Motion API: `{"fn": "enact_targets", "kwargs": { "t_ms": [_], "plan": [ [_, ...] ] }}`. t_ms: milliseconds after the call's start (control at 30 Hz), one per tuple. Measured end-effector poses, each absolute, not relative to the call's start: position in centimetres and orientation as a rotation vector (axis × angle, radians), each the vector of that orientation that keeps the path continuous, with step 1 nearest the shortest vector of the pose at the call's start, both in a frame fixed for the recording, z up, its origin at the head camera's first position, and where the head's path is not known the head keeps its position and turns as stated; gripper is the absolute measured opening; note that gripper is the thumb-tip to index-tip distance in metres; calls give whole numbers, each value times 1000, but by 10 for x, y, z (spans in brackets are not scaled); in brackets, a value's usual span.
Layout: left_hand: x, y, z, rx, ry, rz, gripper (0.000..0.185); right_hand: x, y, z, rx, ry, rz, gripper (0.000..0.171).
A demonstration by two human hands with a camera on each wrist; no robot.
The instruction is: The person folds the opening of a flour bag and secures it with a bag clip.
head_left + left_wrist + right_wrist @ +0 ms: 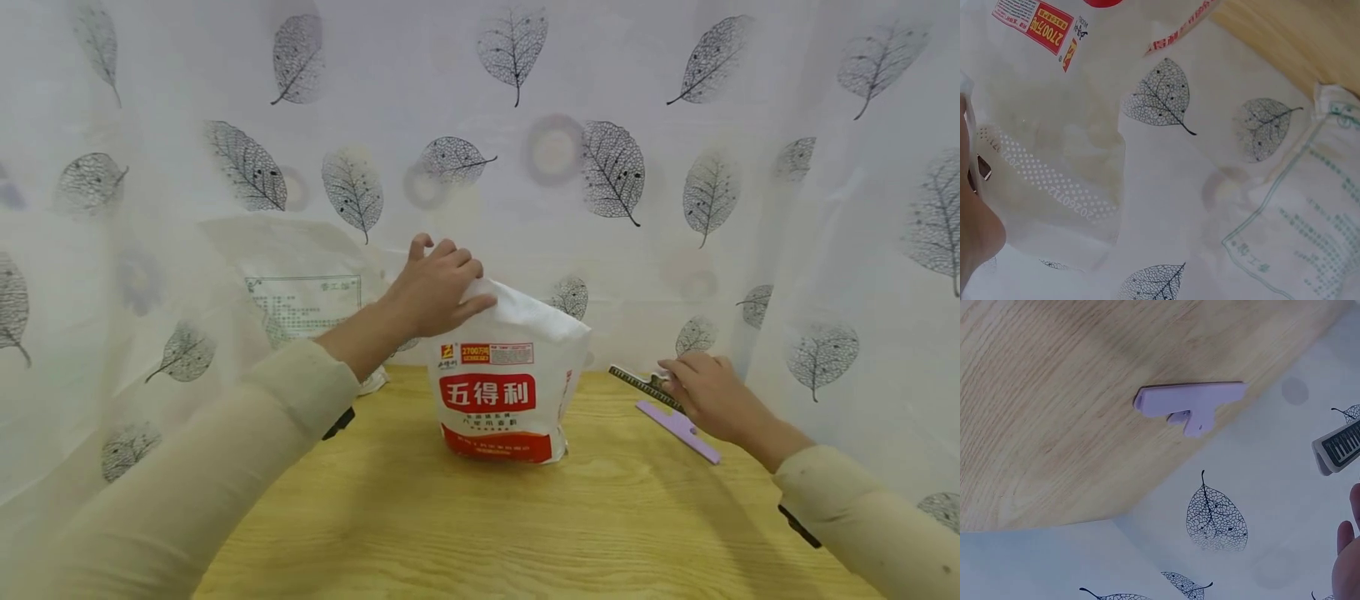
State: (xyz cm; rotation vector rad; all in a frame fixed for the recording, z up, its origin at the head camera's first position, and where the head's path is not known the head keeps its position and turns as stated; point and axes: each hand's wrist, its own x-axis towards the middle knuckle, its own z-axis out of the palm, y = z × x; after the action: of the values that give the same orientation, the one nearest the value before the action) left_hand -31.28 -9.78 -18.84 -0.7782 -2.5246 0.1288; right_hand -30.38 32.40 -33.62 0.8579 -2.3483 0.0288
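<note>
A white flour bag [487, 421] with red labels stands on the table, its top slanting down to the right. My left hand [437, 287] grips the top left of the bag, the thumb lying across the front. In the left wrist view, the bag's upper part [1054, 144] shows rows of dots and a printed date. My right hand [708, 396] holds a long sealing clip [637, 383] with a black-and-white striped face, raised near the table's back edge. Just beneath it a purple sealing clip [678, 431] lies on the table.
Behind my left arm stands a second whitish bag [300, 292] with green print. A pale curtain [465, 83] with dark leaf prints hangs behind and around the wooden table [487, 533].
</note>
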Motion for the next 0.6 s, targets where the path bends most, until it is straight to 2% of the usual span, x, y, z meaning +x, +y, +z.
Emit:
{"fn": "enact_targets", "kwargs": {
  "t_ms": [133, 600],
  "plan": [
    [-313, -90, -191, -790, -2527, 97, 55, -307, 323, -333, 864, -2330, 62, 22],
    [-318, -81, -194, -789, -2446, 66, 33, -308, 319, -307, 848, -2275, 154, 18]
  ]
}}
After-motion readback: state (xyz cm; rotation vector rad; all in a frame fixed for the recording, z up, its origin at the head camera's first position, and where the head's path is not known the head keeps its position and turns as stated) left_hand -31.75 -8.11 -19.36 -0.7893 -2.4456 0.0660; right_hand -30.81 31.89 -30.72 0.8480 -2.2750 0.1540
